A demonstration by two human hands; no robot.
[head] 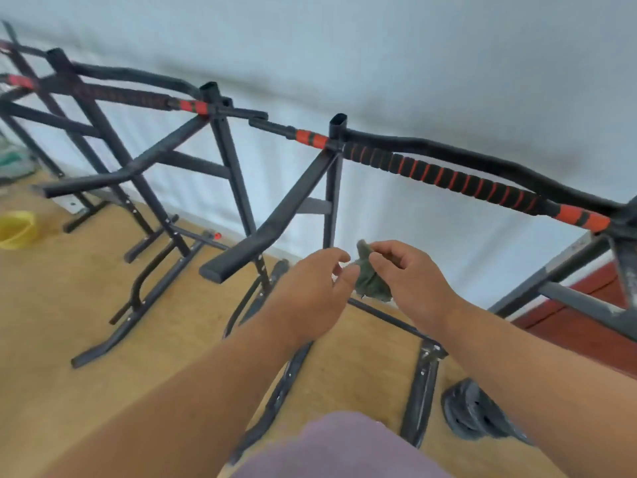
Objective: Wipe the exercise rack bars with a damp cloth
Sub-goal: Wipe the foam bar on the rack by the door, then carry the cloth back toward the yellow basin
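Crumpled green cloth (370, 276) pinched between both hands, left hand (315, 288) and right hand (410, 274), near ribbed foam-wrapped bar (444, 175)

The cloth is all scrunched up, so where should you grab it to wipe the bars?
Probably hold the cloth by its bunched top, coming from above, as the right hand does. The loose lower folds hang free below the fingers, so they could wrap the bar. The left hand pinches its left edge.

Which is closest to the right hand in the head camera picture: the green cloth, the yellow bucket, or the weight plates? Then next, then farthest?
From the right hand:
1. Green cloth, pinched in its fingers.
2. Weight plates, on the floor below right.
3. Yellow bucket, far left on the floor.
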